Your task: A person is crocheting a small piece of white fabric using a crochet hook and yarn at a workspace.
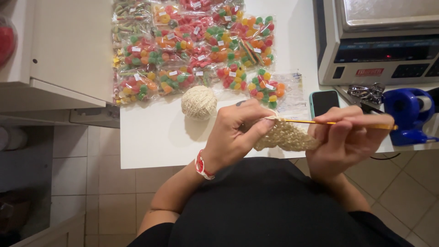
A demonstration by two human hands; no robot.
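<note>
Here the left hand (pixel 238 132) curls over the table (pixel 155 137) edge, thumb and fingers pinched shut on the cream crochet (pixel 286 136), wrist bent inward with a red band (pixel 201 167) on it. The right hand (pixel 350 137) is closed around a yellow hook (pixel 320 122), held level, its tip at the crochet's top edge. A yarn ball (pixel 199 102) sits just behind, before the candy bags (pixel 196 45).
</note>
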